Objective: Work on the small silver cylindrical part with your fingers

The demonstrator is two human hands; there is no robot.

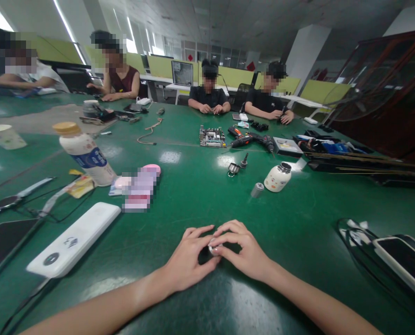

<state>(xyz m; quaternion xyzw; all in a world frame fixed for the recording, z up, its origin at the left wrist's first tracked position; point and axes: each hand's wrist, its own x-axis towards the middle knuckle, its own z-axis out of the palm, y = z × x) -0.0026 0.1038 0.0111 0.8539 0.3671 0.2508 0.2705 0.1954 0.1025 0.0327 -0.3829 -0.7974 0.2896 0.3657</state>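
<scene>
Just above the green table, my left hand and my right hand meet near the bottom middle. Between their fingertips is a small shiny silver part, mostly covered by the fingers. My right thumb and fingers pinch it from the right; my left thumb and index finger curve round its left side. Farther forward stand a small grey metal cylinder and a cream bottle with a dark rim. A small metal cup-like piece and a dark pointed piece lie beyond them.
A white power bank, a milk bottle and a pink-edged phone are on the left. At right lies a phone with cables. A circuit board and power drills lie farther back. Several people sit across the table.
</scene>
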